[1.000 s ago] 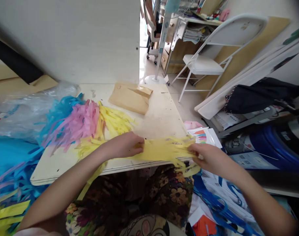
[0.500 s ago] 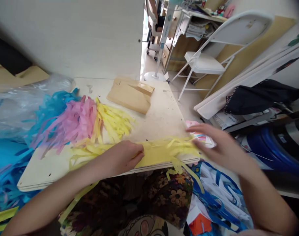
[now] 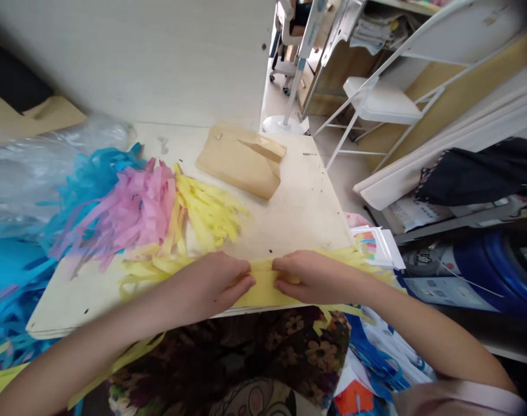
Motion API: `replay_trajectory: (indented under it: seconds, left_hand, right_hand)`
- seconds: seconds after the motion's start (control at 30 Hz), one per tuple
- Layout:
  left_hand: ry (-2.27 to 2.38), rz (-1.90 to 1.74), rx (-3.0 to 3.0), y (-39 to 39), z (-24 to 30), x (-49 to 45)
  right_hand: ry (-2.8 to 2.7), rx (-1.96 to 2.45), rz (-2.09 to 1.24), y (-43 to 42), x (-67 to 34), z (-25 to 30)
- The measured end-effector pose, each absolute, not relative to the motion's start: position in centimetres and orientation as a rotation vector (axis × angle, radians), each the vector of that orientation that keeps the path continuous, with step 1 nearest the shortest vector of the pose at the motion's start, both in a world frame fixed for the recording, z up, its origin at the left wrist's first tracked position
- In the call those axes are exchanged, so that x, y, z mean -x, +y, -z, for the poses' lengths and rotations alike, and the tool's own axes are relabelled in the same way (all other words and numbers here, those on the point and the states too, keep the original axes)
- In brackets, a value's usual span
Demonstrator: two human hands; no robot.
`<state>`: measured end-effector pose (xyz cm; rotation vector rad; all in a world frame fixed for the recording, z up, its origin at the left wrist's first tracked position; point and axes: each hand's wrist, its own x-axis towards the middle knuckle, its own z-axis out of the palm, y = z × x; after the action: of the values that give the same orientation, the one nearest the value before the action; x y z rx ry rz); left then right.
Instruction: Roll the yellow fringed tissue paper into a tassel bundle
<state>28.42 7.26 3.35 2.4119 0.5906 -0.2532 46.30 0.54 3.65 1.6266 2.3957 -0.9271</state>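
Pretty busy dark floral fabric (image 3: 289, 352) being worn here, dotted with tan and purple blooms. Below that fabric, pale cloth (image 3: 255, 398) is printed with curvy dark outlines. Right of it, a pale sleeve (image 3: 458, 397) is seen; left hand (image 3: 218, 284) and right hand (image 3: 309, 277) are left bare.

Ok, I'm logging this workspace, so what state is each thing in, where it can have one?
Flat yellow sheet with fringed ends: uncut across the middle
Bare left hand: pinching that sheet
Bare right hand: pinching it too
Yellow fringed bundle: strips fanned out
Pink fringed bundle: strips loose
Brown paper packet: lying flat; whether sealed, unclear
White folding chair: unfolded
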Motion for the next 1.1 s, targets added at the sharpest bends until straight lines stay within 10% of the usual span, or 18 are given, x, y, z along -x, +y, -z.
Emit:
replay_trajectory:
  seconds: [1.1]
  left_hand:
    - [0.55, 0.059, -2.727, 8.2, -1.8, -28.5]
  right_hand:
    - [2.552, -1.674, 0.711, -0.5, -44.9, -2.1]
